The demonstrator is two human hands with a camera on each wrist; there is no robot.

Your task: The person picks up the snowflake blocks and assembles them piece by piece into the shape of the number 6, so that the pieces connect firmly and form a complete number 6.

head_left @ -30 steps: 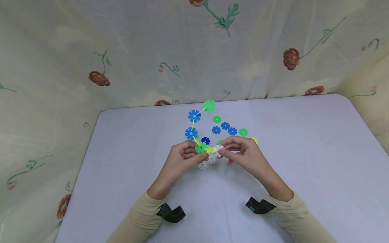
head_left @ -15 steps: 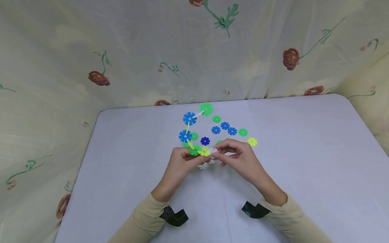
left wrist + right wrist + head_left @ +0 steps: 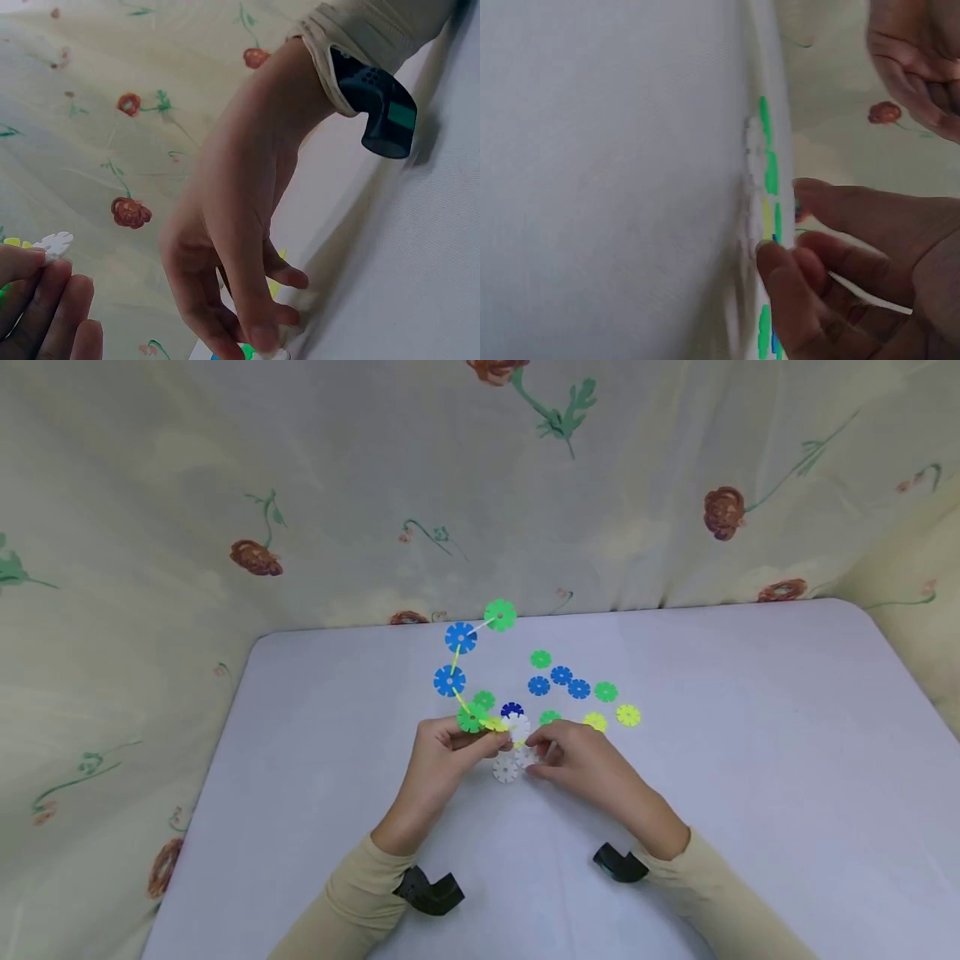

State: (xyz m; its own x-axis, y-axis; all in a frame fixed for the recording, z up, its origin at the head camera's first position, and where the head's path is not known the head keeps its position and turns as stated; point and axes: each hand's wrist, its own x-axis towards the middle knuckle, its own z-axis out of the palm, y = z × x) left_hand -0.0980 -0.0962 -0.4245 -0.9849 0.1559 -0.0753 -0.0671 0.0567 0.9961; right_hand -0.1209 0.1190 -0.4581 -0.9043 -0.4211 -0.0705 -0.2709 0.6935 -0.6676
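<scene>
My left hand (image 3: 450,752) pinches the lower end of a chain of slotted plastic discs. From the top run a green disc (image 3: 500,615), a white one seen edge-on, a blue disc (image 3: 461,637), a yellow one edge-on, and a second blue disc (image 3: 449,681). Another edge-on yellow piece leads to a green disc (image 3: 472,717), a yellow disc (image 3: 493,724) and a white disc (image 3: 517,727) by the fingertips. My right hand (image 3: 588,764) reaches over loose white discs (image 3: 506,768) on the table. Its thumb (image 3: 772,255) and fingers stand apart, holding nothing visible.
Loose discs lie behind the hands: blue (image 3: 561,675), green (image 3: 606,692), dark blue (image 3: 512,710) and yellow (image 3: 628,715). The table (image 3: 750,760) has a white cover. A floral curtain (image 3: 337,510) hangs behind it. Black wrist cameras (image 3: 429,891) sit under both forearms.
The right hand has let go of the white disc at the chain's end and moved down towards the loose white discs. The left hand has shifted slightly left with the chain.
</scene>
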